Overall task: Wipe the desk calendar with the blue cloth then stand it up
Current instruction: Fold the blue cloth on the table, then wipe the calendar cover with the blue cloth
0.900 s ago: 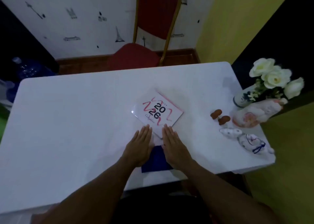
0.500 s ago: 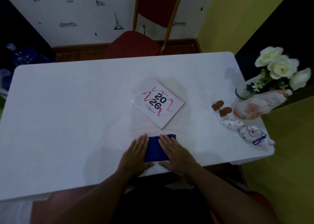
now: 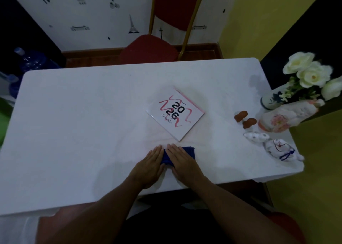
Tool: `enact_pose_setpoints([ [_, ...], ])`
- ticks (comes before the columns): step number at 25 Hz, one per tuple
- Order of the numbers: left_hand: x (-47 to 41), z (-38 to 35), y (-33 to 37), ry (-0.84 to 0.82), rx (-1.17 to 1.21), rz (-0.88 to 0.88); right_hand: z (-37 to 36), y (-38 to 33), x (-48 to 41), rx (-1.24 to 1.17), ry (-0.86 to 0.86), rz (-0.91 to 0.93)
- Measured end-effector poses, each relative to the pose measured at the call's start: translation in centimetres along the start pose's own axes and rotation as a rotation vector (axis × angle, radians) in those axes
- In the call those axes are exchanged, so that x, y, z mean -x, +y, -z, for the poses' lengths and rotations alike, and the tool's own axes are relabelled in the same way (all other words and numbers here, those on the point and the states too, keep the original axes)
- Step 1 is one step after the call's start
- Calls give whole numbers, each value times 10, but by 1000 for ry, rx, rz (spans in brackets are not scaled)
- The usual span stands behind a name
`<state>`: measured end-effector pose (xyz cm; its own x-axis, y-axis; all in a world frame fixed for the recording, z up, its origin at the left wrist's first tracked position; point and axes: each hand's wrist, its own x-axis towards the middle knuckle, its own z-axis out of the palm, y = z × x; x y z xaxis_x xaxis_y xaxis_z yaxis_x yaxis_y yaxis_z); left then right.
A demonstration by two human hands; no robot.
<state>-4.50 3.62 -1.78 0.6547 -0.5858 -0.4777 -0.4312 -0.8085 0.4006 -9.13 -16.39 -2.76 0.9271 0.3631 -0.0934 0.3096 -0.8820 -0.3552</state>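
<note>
Your two hands lie flat, palms down, on the blue cloth (image 3: 187, 152) near the front edge of the white table (image 3: 74, 123). The left hand (image 3: 150, 163) covers the cloth's left end and the right hand (image 3: 182, 160) lies across its middle, fingers straight and close together, gripping nothing. Only a strip of blue shows between the hands and a corner beyond your right fingers. The desk calendar (image 3: 175, 112) lies flat on its back, cover up, straight ahead of the cloth and a little to the right. It sits turned like a diamond, so its nearest corner points back at you and ends just beyond your right fingertips, close to the cloth but not touching it. That is the relation to watch: the calendar is away from you and slightly right, which puts your right hand nearer to it than the left. I would judge the wipe has not begun, since the cloth is off the cover. To start, you would likely gather the cloth under the right hand and push forward along that diagonal, with the left hand free to steady the calendar's near-left edge so it does not slide.
</note>
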Motion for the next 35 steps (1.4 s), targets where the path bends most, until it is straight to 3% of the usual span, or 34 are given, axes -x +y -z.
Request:
enact_pose_setpoints([
  [5, 6, 13, -11, 29, 102, 71, 4, 4, -1, -110, -53, -15],
  [9, -11, 43, -23, 144, 150, 74, 30, 11, -7, -315, -12, -100],
  [14, -53, 84, -30, 217, 102, 102, 85, 30, -50, -592, 251, -339],
  [19, -93, 102, -49, 183, -9, 130, 124, 70, -124, -636, 483, -533],
  [22, -110, 95, -60, 205, -5, 152, 123, 89, -164, -590, 443, -614],
  [26, -119, 76, -74, 281, 6, 143, 90, 94, -200, -496, 257, -655],
  [35, -130, 48, -87, 426, -104, 147, 37, 83, -225, -44, 42, -320],
])
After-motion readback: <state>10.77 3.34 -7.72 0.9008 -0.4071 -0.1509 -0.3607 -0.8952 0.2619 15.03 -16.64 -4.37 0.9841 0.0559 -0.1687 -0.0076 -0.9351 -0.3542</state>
